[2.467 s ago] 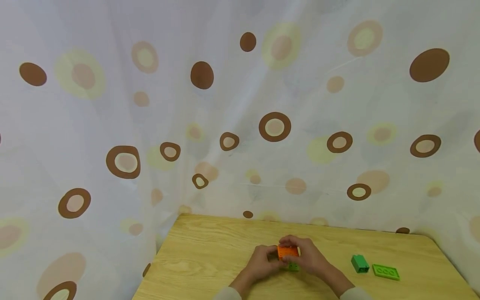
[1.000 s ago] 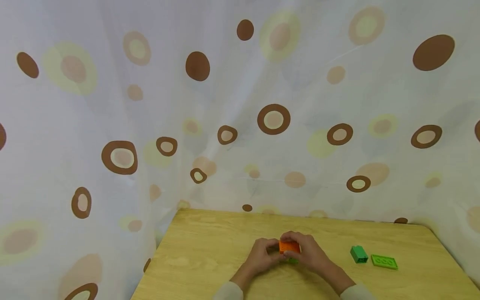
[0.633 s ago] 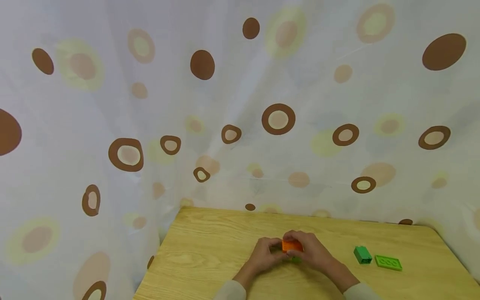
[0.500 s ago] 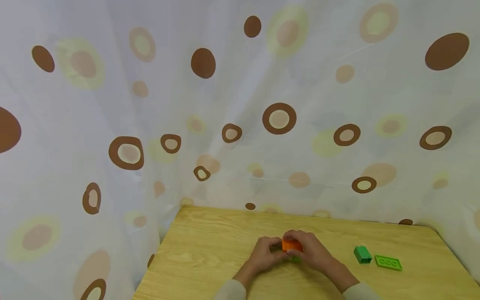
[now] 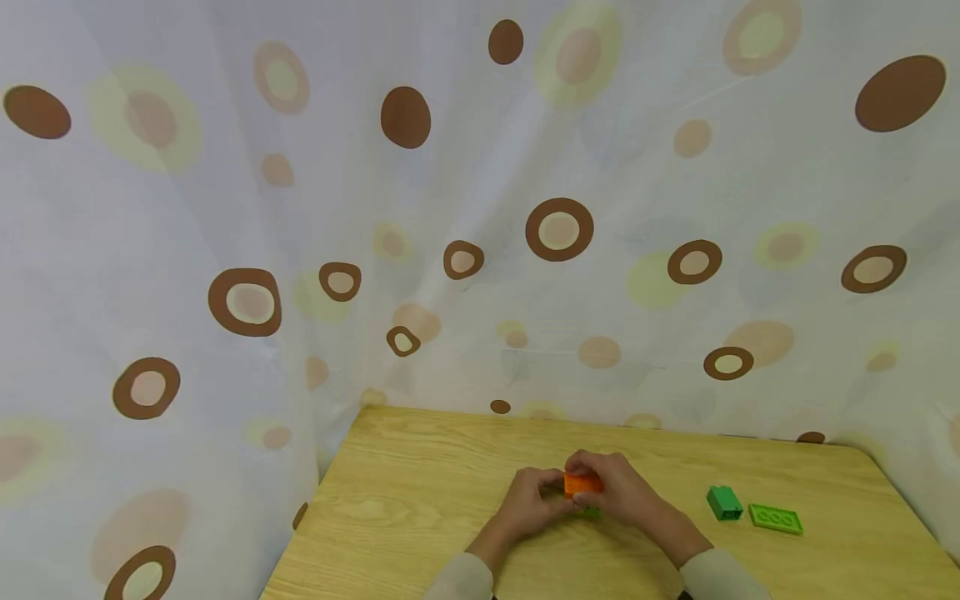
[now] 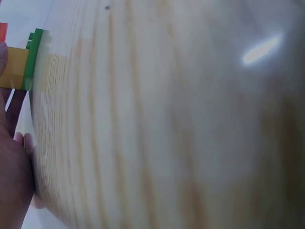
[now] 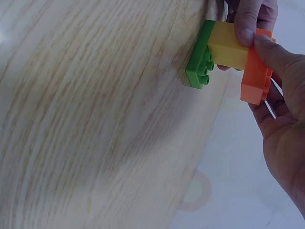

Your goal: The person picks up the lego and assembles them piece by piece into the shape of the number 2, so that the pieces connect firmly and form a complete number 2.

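Observation:
A small stack of toy building bricks stands on the table between my hands. Its base is a green plate (image 7: 198, 57) with studs, a yellow brick (image 7: 228, 44) sits on that, and an orange brick (image 7: 256, 71) tops it. The orange brick overhangs one side of the yellow one. My right hand (image 5: 622, 493) pinches the orange brick between thumb and fingers. From the other side my left hand (image 5: 525, 506) grips the stack, its thumb against the yellow brick just below the orange one. Fingers hide much of the stack in the head view.
To the right on the wooden table (image 5: 420, 475) lie a dark green brick (image 5: 724, 503) and a light green plate (image 5: 776, 518), close together. A white curtain (image 5: 465, 167) with brown and beige dots hangs behind the table and along its left side.
Both hands stay around the stack with nearly the same hold. The table appears slightly higher in the head view. The brick and plate on the right lie where they were.

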The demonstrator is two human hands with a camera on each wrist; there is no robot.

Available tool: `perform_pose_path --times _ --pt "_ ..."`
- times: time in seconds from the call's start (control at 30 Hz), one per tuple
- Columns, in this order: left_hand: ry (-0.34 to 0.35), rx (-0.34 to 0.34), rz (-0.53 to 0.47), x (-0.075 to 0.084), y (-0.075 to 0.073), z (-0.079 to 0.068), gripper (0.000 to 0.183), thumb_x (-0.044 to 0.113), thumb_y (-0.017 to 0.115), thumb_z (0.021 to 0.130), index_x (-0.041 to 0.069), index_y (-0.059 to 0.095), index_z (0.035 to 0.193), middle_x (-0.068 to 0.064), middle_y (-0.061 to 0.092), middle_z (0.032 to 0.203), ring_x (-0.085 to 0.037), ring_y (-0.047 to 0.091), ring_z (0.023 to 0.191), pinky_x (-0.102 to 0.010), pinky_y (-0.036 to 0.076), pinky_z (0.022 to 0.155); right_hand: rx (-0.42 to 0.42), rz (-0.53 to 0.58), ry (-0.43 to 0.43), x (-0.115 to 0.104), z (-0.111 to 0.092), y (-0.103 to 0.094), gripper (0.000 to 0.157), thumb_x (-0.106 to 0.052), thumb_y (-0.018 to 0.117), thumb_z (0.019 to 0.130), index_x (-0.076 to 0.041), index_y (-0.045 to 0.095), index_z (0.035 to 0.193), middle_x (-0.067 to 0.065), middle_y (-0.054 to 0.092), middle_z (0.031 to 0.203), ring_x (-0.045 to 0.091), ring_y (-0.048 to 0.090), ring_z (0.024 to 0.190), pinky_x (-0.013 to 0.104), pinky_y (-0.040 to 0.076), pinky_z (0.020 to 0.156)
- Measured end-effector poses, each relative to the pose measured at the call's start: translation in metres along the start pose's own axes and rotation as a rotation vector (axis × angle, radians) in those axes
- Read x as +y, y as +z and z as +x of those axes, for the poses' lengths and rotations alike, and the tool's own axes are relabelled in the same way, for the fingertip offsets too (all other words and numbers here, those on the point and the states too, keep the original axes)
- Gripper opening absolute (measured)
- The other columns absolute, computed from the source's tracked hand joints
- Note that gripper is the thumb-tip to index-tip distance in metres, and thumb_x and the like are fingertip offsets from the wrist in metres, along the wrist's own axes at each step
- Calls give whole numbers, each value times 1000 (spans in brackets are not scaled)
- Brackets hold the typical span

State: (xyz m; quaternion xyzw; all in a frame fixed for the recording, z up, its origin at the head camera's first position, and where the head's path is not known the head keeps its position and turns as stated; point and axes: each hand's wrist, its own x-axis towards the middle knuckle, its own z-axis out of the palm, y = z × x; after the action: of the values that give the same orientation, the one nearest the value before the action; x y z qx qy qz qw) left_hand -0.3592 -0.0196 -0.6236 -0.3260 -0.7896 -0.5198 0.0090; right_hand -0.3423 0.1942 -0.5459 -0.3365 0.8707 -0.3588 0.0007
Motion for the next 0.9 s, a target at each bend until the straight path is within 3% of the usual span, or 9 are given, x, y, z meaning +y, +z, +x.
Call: perform_pose_path --times 0.23,0.5,0.7,0.9 --pt "33 4 14 2 -2 2 29 27 82 96 12 80 120 4 80 113 -3 71 105 -25 56 96 1 -28 -9 -3 4 -4 33 -9 87 88 -9 69 116 4 76 107 18 72 94 33 60 78" --pt "2 -4 -11 -3 0 -1 28 30 82 96 15 80 120 8 79 115 -4 71 108 -28 55 100 52 16 33 3 -8 8 43 -20 84 92 -4 68 129 6 75 120 24 73 106 39 60 88" --pt "-47 -27 -1 -6 4 -3 31 37 82 95 18 80 120 12 78 113 -2 70 106 -29 53 102 272 33 162 13 -39 5 62 -34 85 90 -14 63 145 12 66 142 40 60 132 63 51 103" --pt "-105 -21 2 -5 3 -1 36 37 84 92 17 80 122 13 77 113 -1 69 105 -28 53 102 536 18 321 42 -79 -37 82 -32 85 92 -13 45 161 21 37 167 53 31 151 80 33 106"
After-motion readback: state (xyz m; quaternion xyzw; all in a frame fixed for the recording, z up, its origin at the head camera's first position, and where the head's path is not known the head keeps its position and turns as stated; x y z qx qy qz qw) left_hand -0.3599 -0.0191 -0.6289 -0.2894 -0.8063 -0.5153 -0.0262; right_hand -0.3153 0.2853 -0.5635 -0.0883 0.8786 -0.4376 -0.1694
